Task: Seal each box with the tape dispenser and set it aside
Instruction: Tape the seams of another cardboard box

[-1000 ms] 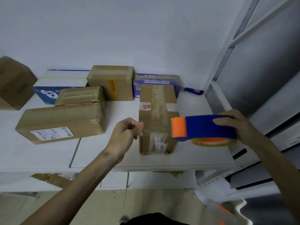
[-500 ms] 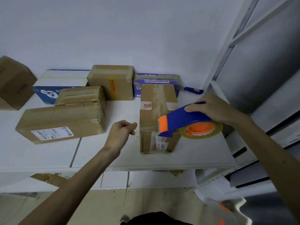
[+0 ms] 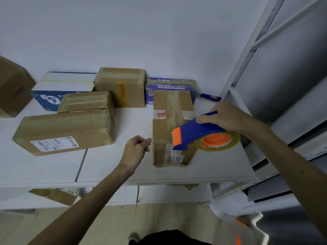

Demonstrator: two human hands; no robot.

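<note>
My left hand (image 3: 136, 149) has slid back a little from the narrow brown cardboard box (image 3: 164, 128) in the middle of the white desk (image 3: 113, 167). Its fingers are loosely curled and hold nothing that I can see. They sit just beside the left side of the box.

My right hand (image 3: 224, 117) has tipped the blue and orange plastic tape dispenser (image 3: 194, 133) down. Its orange front is now on top of the box, at the end closest to me. That hand is wrapped tight round the blue handle. I think the tape is about to go on, and the pull should run along the middle seam toward the wall.

On the left, a long flat brown box with a white label (image 3: 65, 131) lies a bit away, so my left arm has room. At the back, a purple printed box (image 3: 169, 85) sits right at the far end of my box, so the pull must stop there. On the right, the desk edge and the grey metal shelf frame (image 3: 247, 50) are near my right arm. The near edge of the desk is close to the box too.
</note>
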